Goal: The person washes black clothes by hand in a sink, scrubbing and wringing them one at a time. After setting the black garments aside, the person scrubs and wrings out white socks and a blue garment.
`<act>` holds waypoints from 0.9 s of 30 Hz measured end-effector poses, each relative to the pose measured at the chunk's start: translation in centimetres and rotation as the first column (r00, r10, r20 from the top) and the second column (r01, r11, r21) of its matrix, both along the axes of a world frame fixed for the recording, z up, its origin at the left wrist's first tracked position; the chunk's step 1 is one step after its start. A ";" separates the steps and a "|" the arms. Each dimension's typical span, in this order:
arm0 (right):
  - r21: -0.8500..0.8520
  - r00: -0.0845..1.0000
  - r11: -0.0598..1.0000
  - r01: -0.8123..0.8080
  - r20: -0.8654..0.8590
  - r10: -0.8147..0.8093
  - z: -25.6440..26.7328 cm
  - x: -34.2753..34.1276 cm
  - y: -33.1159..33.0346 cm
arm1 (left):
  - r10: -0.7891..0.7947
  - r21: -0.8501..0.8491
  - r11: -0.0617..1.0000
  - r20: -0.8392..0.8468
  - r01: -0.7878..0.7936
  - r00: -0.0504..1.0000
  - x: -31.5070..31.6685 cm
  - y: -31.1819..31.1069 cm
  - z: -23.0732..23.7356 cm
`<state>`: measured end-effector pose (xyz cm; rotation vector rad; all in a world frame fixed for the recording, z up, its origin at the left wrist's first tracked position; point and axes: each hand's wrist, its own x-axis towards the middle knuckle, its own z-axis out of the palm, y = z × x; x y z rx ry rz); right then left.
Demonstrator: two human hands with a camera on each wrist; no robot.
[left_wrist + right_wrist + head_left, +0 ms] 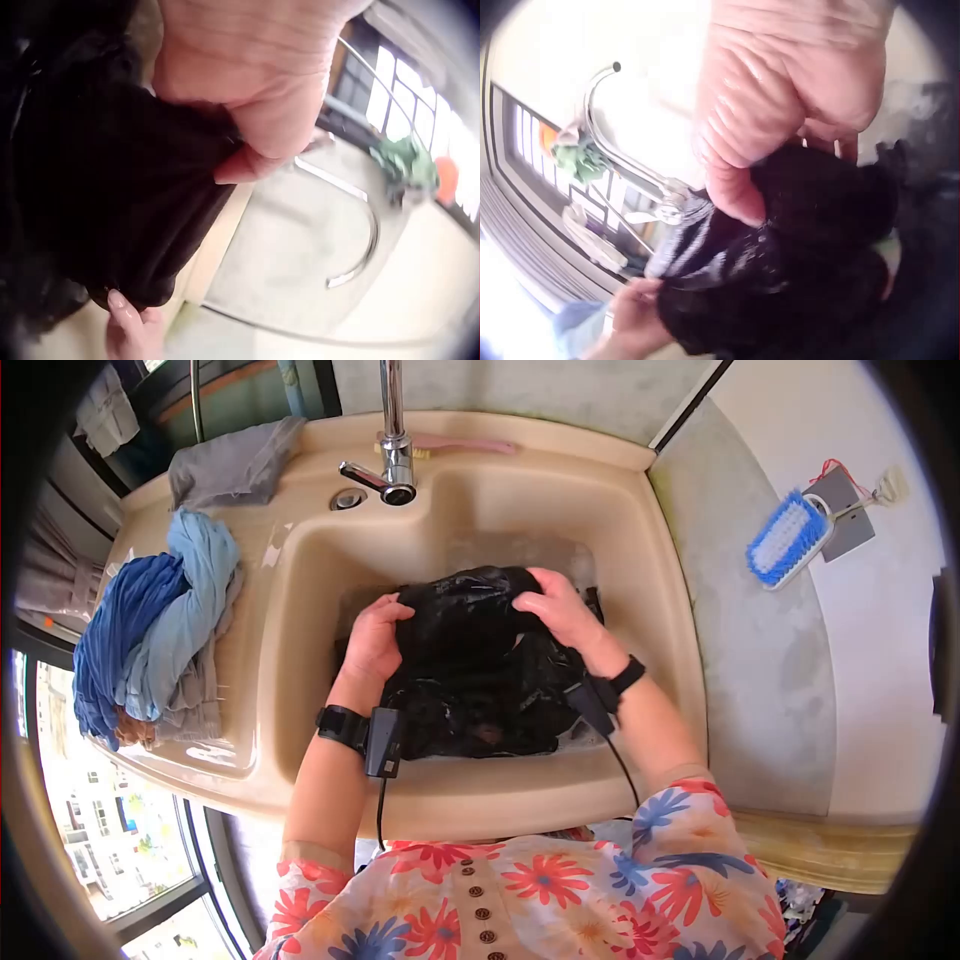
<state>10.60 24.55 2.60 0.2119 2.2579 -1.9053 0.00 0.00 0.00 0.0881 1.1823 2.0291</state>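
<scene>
A wet black garment [470, 660] lies bunched in the beige sink [420, 790], its upper part stretched between both hands. My left hand [376, 635] grips the left end of that part, thumb on top, as the left wrist view shows with the garment [127, 187] hanging from the hand [247, 82]. On the other side my right hand [562, 608] pinches the cloth between thumb and fingers. Seen from the right wrist, the thumb of this hand [780, 97] presses on the shiny wet fabric [802, 225]. The lower folds rest in the basin.
A chrome faucet [394, 450] stands behind the basin. Blue clothes [150, 625] lie heaped on the left drainboard, below a grey cloth [235, 460]. A pink-handled brush [465, 444] lies on the back ledge. A blue-and-white brush [790, 540] hangs on the right wall.
</scene>
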 end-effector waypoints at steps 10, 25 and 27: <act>0.394 0.873 0.901 0.181 -0.487 0.038 2.9 -1.9 -15.2 | 0.108 0.095 0.985 0.319 -0.146 0.942 4.2 0.6 0.3; 0.429 0.970 0.892 0.141 -0.240 -0.037 1.5 -5.7 -9.4 | -0.026 -0.045 0.999 -0.083 0.023 0.996 0.4 -0.1 2.0; 0.213 0.945 0.975 -0.063 -0.300 0.126 3.2 -4.9 -9.4 | -0.124 0.001 0.992 -0.134 0.126 0.983 0.9 0.0 3.1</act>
